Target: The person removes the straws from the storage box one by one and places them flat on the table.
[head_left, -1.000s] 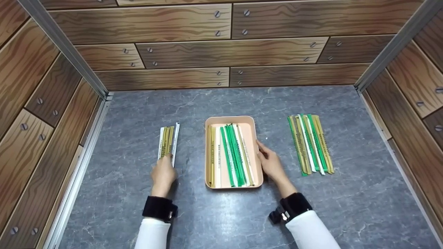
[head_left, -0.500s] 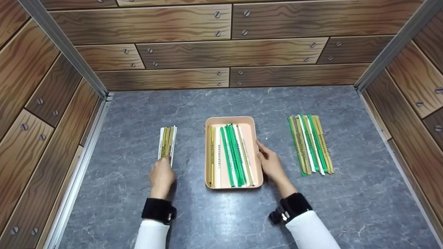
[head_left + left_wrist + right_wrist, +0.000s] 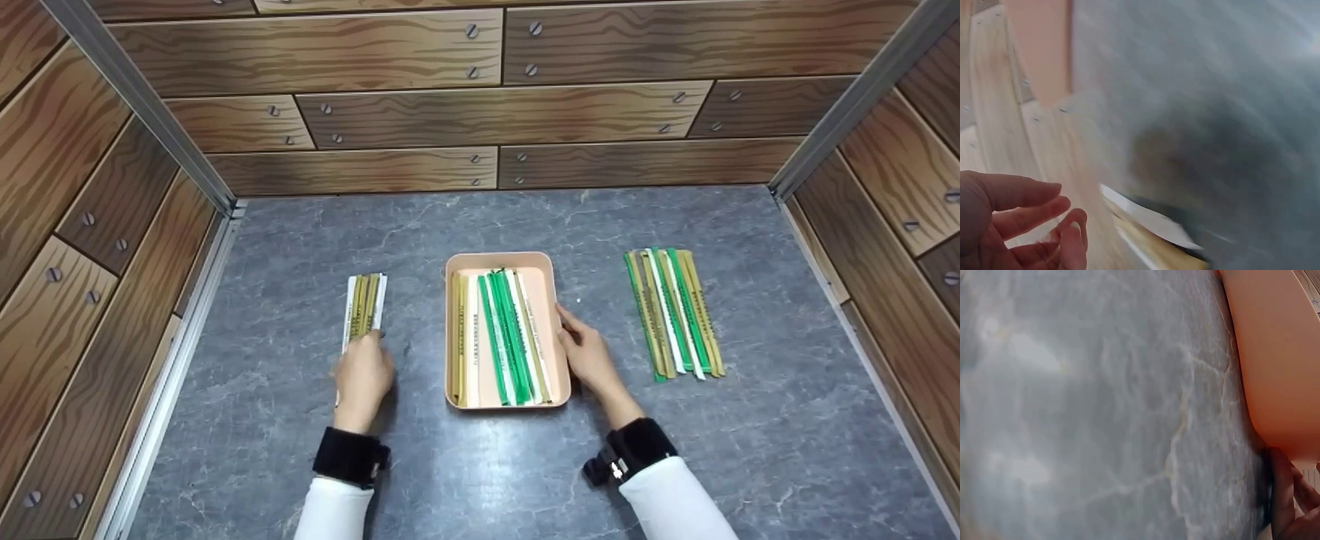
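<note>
Steady on one side, feather-light on the other

My left hand (image 3: 364, 375) is lying over the near part of the left bundle (image 3: 361, 304), its fingers loosely curled and, from the wrist, seemingly holding nothing; whether a fingertip is touching the bundle, I cannot tell. My right hand (image 3: 587, 360) is resting fairly straight fingers against the right wall of the peach tray (image 3: 538, 296).

I'm judging that good work here is depending on the fingertips: spreading the slim pieces before pinching, and staying light so nothing is creasing or skewing its neighbours. Gentle, even contact at the tray is probably doing enough; pushing harder would be risking a slide.

The left bundle is lying on the grey tabletop (image 3: 480, 480), left of the tray, showing white and gold side by side. Inside the tray, gold, white and green sticks (image 3: 510, 337) are lying lengthwise, the green ones crowding together near the middle. Beyond my right hand, the right bundle (image 3: 673, 315) is showing mixed colours. Wood-patterned walls (image 3: 397, 45) are enclosing the back and both sides.
</note>
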Tool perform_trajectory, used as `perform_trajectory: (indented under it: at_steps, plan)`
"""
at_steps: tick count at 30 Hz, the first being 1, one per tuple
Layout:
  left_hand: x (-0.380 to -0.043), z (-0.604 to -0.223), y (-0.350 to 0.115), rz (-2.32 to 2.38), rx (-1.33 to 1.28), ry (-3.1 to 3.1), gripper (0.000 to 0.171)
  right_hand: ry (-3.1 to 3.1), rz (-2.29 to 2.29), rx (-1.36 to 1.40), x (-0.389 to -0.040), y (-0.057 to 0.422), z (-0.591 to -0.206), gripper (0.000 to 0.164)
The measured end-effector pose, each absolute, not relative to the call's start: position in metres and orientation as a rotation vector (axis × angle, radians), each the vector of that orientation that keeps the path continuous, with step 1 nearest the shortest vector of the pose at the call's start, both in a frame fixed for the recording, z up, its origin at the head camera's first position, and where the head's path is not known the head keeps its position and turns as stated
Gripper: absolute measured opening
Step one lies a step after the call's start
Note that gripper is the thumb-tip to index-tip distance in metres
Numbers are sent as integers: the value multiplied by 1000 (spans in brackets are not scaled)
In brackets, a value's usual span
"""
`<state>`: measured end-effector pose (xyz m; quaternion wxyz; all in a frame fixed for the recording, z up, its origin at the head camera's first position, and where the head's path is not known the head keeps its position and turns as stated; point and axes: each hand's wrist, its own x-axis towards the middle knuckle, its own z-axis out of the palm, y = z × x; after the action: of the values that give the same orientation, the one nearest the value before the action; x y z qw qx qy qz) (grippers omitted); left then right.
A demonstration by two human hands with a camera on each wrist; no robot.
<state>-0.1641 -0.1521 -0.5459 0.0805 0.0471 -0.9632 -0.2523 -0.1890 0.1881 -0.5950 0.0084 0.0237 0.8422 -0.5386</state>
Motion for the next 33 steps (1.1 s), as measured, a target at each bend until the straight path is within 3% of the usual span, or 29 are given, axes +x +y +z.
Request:
perform_trajectory:
  at_steps: [8,17,27,33]
  plan:
    - [-162,-526,-95,-919,-165,-2837,36,2638,-1660,87,-188,189,-594,46]
    - [-158,-539,-38,-1018,-394,-2966,46,2649,-1686,72,-191,189,-597,46]
    - [-158,-554,-11,-793,-440,-3099,31,2698,-1639,70,-190,187,-596,45]
    - [-160,-561,-6,-652,-428,-3140,11,2689,-1654,89,-188,186,-596,44]
